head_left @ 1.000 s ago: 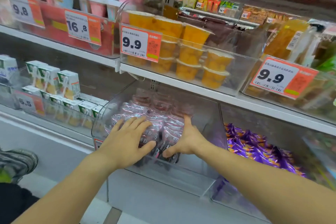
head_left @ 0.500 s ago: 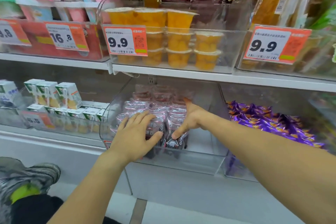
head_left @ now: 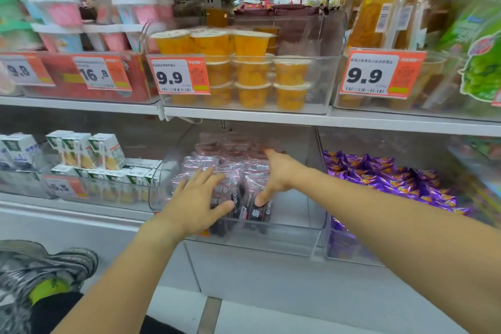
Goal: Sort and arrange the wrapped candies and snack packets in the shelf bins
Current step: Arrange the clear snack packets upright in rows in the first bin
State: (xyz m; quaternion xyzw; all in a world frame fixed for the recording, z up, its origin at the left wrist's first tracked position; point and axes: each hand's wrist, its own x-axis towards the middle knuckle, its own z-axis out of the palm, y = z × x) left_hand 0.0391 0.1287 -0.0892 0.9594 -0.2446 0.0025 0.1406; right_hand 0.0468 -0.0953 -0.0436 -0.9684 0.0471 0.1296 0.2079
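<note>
Clear plastic film, printed pink and dark, wraps the snack packets (head_left: 233, 182), which stand in rows filling the left part of a transparent shelf bin (head_left: 295, 228) on the lower shelf; the bin's right part, toward its right wall, is bare. The packets appear light, soft and crinkly, and the film probably slippery, so a row is likely to slump or fan out unless it is squeezed from both ends. The best hold seems to be flat palms on the outer faces of a row, not a pinch on one top seam. The left hand (head_left: 195, 200) lies spread, fingers straight, against the front left of the stack. The right hand (head_left: 276, 173) presses the stack's right side, forefinger stretched toward the bin's back and thumb down on the front packet; neither hand grips anything. Just beside the bin's right wall lie purple wrapped candies (head_left: 385, 179); to the left stand small drink cartons (head_left: 92, 149). On the shelf above, orange fruit cups (head_left: 252, 73) sit behind a 9.9 price tag (head_left: 179, 76).
</note>
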